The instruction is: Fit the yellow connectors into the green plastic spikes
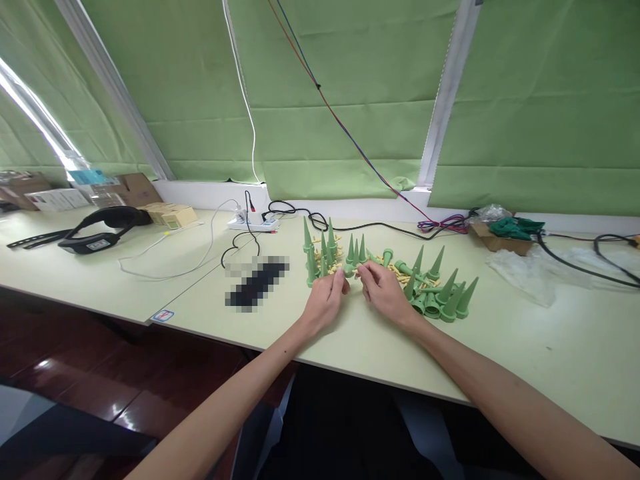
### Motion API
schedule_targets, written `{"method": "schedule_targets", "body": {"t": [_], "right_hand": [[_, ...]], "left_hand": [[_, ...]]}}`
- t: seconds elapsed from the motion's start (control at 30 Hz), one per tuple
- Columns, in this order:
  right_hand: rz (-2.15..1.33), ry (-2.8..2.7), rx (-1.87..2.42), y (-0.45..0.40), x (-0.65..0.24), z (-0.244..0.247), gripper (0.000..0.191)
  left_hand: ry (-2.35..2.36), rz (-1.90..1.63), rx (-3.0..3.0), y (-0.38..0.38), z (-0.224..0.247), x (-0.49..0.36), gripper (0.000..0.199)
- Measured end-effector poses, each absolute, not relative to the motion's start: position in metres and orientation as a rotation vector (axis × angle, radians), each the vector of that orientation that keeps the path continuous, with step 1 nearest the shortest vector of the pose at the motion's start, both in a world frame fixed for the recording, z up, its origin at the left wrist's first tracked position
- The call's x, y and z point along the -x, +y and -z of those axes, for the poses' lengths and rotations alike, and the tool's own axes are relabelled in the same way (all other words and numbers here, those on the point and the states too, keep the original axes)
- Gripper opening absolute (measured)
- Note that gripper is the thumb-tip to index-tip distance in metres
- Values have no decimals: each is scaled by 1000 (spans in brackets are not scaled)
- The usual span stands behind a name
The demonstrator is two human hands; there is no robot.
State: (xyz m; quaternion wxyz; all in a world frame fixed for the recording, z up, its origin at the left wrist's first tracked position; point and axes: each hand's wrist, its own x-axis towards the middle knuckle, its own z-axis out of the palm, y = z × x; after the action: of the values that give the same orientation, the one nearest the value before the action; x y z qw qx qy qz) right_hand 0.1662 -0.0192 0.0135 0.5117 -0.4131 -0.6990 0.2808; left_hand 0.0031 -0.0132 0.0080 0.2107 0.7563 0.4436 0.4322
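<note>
Close together over the table, my two hands meet at a small green plastic piece. My left hand is closed, thumb and fingers pinching this piece, which looks like the wide end of a cone spike; the rest of it is hidden. My right hand is pinched at its other side, and whatever sits between those fingertips is too small to make out. Behind the left hand stand several upright green cone spikes among small yellow pegs. Right of the right hand, more green cone spikes stand and lie in a heap with yellow pegs.
A blurred-out dark object lies left of my hands. Farther left are a black headset and yellowish boxes. A power strip and black cables run along the back. At right are a cardboard box and plastic bags.
</note>
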Motion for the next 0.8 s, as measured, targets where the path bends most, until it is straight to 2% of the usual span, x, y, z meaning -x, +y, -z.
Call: {"method": "schedule_targets", "body": {"t": [0.23,0.8], "right_hand": [[-676,-1699,979,-21,-166,-16,36],[-612,-1677,1031,-15,-167,-9,41]], "left_hand": [[1224,-1174,-2014,-13,-7,-2,63],[1168,-1106,-2283,-16,-11,-5,42]]}}
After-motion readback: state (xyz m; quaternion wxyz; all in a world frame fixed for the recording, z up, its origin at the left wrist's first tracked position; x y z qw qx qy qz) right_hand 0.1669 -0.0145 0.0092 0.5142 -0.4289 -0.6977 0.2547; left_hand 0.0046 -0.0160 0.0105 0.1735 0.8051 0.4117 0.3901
